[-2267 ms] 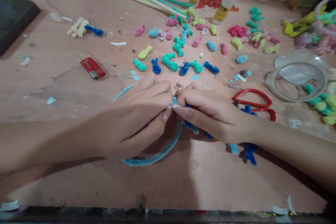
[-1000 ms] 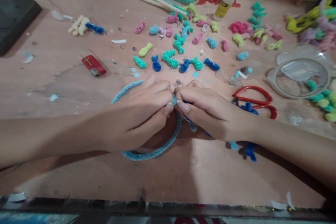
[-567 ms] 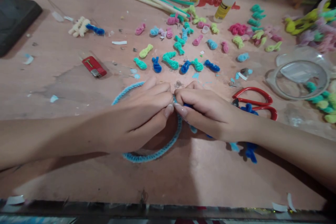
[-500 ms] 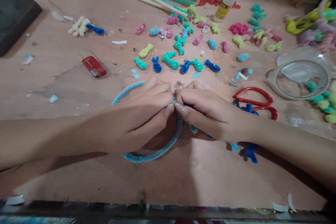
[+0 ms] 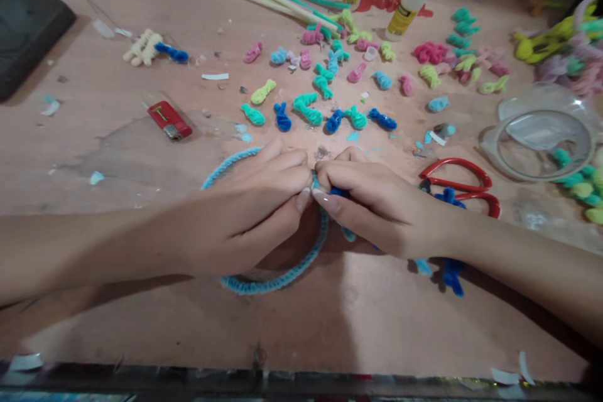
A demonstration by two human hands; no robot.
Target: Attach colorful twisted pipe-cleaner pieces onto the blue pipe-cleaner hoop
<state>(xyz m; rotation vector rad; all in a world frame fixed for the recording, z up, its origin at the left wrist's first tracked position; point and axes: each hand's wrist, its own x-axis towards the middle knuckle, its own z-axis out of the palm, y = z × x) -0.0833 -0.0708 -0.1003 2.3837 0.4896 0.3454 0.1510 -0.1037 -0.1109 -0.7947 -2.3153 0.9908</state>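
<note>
A light-blue ring with a ribbed, braided surface, like a headband point(image 5: 259, 287), lies on the table under my hands. My left hand point(image 5: 264, 207) reaches across the ring, its fingers curled and its thumb and forefinger pinching at the ring's right side. Against it, fingertips nearly touching, my right hand point(image 5: 372, 201) pinches the same spot. A bit of light blue shows between the fingertips; the exact hold is hidden. Under my right fingers a dark-blue fuzzy piece point(image 5: 338, 192) partly shows. Beside my right wrist are dark-blue fuzzy stems point(image 5: 453, 279) and red-handled scissors point(image 5: 471, 164).
Several twisted pipe-cleaner knots point(image 5: 307, 110) in many colours lie beyond my hands. Glue bottles point(image 5: 405, 17) stand behind them. A red lighter point(image 5: 167, 119) lies at left, near a dark block point(image 5: 32, 38). To the right is a clear round ring point(image 5: 490, 151).
</note>
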